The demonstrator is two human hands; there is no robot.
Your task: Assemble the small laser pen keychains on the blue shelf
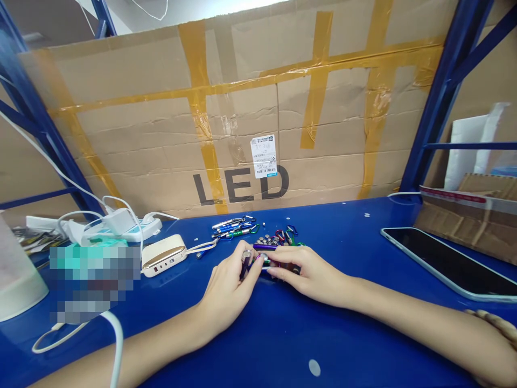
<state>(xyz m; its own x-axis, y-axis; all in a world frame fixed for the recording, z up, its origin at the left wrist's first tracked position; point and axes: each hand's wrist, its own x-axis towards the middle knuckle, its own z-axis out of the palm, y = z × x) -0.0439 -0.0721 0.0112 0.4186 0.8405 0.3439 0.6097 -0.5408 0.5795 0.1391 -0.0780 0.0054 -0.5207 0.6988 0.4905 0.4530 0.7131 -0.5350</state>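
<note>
Left hand [230, 288] grips a small dark metal cylinder [245, 264], its lower end hidden by the fingers. Right hand [311, 275] pinches a small item [271, 264], mostly covered; cannot tell what. Both rest on the blue bench [335, 345], just before button cells [269, 240] and carabiner keychains [285, 234]. A pixelated patch [92, 283] obscures the bench's left side.

1. A dark-screened tablet [448, 264] is laid near the right edge of the blue worktop [323, 350].
2. A white power bank [163, 256] is placed near the left edge.
3. A power strip [133, 229] is set behind it.
4. A taped cardboard panel [242, 134] printed "LED" is stood along the back edge.
</note>
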